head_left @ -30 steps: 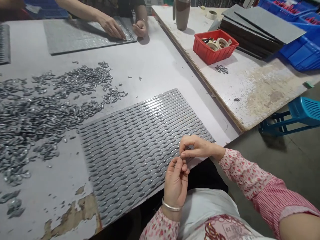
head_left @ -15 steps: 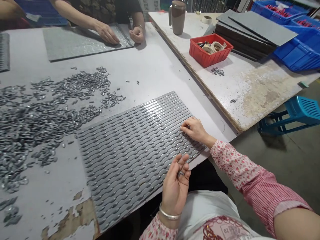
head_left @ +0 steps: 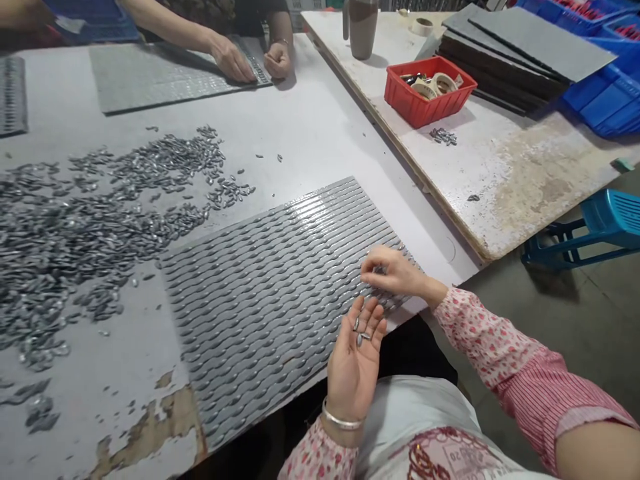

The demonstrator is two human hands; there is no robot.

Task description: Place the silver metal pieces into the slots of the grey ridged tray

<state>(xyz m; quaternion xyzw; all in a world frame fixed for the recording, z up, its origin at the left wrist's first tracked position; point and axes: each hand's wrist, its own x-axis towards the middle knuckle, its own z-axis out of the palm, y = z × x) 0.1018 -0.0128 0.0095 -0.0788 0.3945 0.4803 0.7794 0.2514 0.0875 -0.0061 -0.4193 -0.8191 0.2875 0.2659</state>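
My left hand [head_left: 356, 363] is palm up at the near edge of the grey board, fingers slightly curled, with several small silver-grey pieces [head_left: 361, 338] lying on its fingers. Over the right part of the ridged grey board [head_left: 250, 300], my right hand [head_left: 393, 270] is closed in a pinch; what its fingertips hold is too small to name. Wavy rows of pointed pieces cover much of the board, while straight ridges show toward its far right corner. A large heap of loose grey pieces [head_left: 65, 240] spreads over the white table to the left.
Across the table [head_left: 320, 127], a person's hands [head_left: 235, 60] work at another grey board [head_left: 150, 83]. On the right table stand a red box [head_left: 430, 93] with tape rolls, stacked grey sheets [head_left: 520, 53], a mug [head_left: 362, 27] and blue crates [head_left: 607, 87]. A blue stool [head_left: 610, 220] is below.
My left hand has opened flatter, showing more of the pieces on its fingers. My right hand has moved slightly nearer to it. The whole view has shifted a little.
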